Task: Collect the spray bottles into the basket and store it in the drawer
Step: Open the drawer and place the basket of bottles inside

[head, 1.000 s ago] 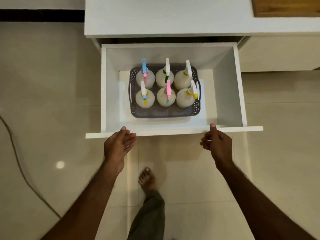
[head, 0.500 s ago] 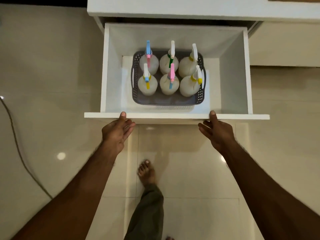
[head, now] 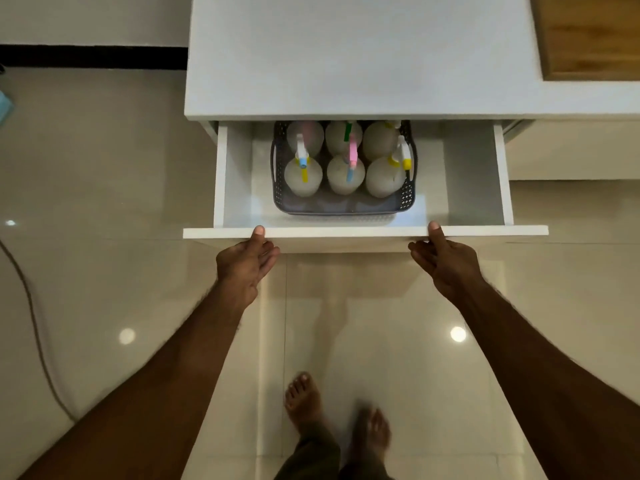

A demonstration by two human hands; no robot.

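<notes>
A grey perforated basket point(head: 346, 210) stands inside the white drawer point(head: 346, 233), holding several white spray bottles point(head: 304, 174) with coloured triggers. The drawer is partly slid under the cabinet top, so the back row of bottles is half hidden. My left hand point(head: 244, 265) presses on the drawer front left of centre, thumb on its top edge and fingers extended. My right hand point(head: 446, 265) presses right of centre in the same way.
The white cabinet top point(head: 346, 57) overhangs the drawer, with a wooden board point(head: 592, 32) at its far right. A dark cable point(head: 31, 306) runs across the glossy tiled floor at left. My bare feet point(head: 304, 400) stand just below the drawer.
The drawer has slid inward under the cabinet top, covering the back bottles. Both hands stayed on its front and moved forward with it. I stepped closer.
</notes>
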